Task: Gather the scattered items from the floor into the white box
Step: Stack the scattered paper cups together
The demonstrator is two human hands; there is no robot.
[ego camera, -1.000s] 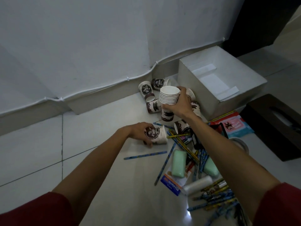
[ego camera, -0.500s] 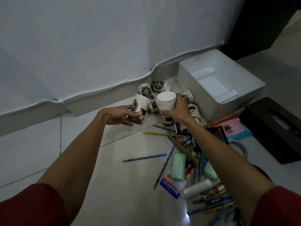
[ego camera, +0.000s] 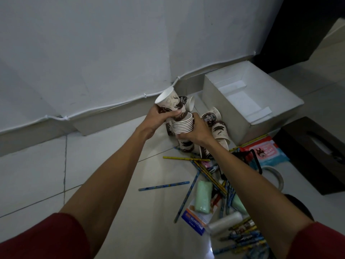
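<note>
Over the floor (ego camera: 93,165) by the far wall (ego camera: 112,53), the left hand (ego camera: 160,118) grips a tilted paper cup (ego camera: 169,100), its base at the mouth of the stack of cups (ego camera: 182,125) that the right hand (ego camera: 197,131) holds with curled fingers. Right of the hands, the white box (ego camera: 220,101) stands open. Loose cups (ego camera: 211,116) lie between, with scattered pencils (ego camera: 164,186) nearer.
</note>
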